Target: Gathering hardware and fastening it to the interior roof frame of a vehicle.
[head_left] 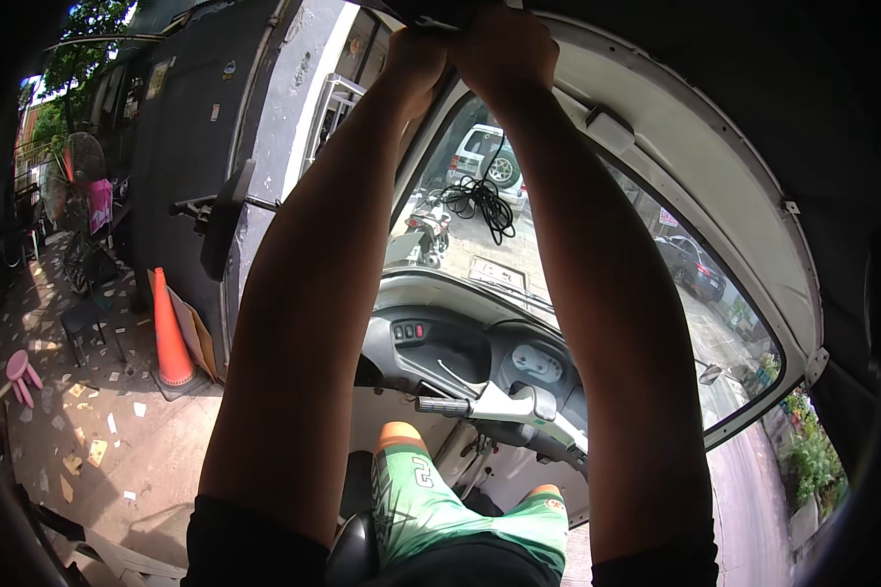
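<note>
Both hands are raised to the upper edge of the view, where shadow swallows the detail. The left hand (417, 67) looks curled, its fingers turned away; the right hand (507, 51) is bunched close beside it, its top nearly cut off. I cannot tell what either grips. Between and just above them sits a small metal piece (429, 22) (possibly a tool's end, too dim to be sure) against a dark fitting (392, 8) above the windshield (485, 249). A black cable (480, 203) hangs in loops between the forearms, its upper end lost near the right wrist.

The forearms cover parts of the windshield and the dashboard (450, 342), and the right one hides the far end of the handlebar (499, 405). Open space lies between the arms, above the lap in green shorts (440, 519); to the left, bare ground runs out to an orange cone (171, 333).

The frame (695, 108) is smooth, pale and curved, with small fasteners along its rim. The dashboard is moulded grey plastic, the handlebar grip ribbed, the cable thin and tangled.
</note>
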Motion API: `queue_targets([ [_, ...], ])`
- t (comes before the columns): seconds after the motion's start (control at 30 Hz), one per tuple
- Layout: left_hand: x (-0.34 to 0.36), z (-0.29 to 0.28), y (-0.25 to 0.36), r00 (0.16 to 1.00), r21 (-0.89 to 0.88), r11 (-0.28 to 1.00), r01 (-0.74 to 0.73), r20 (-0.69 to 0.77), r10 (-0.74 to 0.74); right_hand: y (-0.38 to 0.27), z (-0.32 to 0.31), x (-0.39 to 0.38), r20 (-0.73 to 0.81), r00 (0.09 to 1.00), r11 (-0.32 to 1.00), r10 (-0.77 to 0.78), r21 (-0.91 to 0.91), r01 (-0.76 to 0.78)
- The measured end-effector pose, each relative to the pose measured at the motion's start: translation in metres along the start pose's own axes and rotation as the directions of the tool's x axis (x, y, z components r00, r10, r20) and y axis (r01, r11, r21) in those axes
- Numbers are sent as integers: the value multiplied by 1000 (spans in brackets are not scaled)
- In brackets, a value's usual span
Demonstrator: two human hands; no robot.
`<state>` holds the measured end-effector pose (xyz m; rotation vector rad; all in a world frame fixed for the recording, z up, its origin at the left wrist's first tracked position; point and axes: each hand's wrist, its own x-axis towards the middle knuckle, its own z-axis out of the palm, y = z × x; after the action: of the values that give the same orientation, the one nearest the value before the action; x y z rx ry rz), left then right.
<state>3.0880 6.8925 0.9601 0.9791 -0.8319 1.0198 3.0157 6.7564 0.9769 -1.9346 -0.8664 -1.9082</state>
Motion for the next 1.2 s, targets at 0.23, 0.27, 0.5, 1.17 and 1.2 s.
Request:
queue_targets([
  [0.23, -4, 14, -7, 998, -72, 996, 61, 38, -59, 14, -4, -4, 9, 998, 993, 64, 94, -65],
  [0.27, 1, 4, -6, 995, -69, 997, 42, 89, -36, 8, -6, -3, 17, 999, 995, 47, 91, -48],
  [0.5, 25, -23, -37, 996, 10, 998, 59, 65, -60, 24, 2, -4, 120, 954, 930, -274, -221, 295],
  [1.17, 29, -48, -28, 958, -4, 974, 227, 182, -223, 37, 7, 10, -19, 882, 858, -470, -245, 452],
  [1.2, 33, -69, -21, 938, 20, 982, 189, 294, -186, 28, 6, 12, 11, 871, 852, -492, -200, 484],
])
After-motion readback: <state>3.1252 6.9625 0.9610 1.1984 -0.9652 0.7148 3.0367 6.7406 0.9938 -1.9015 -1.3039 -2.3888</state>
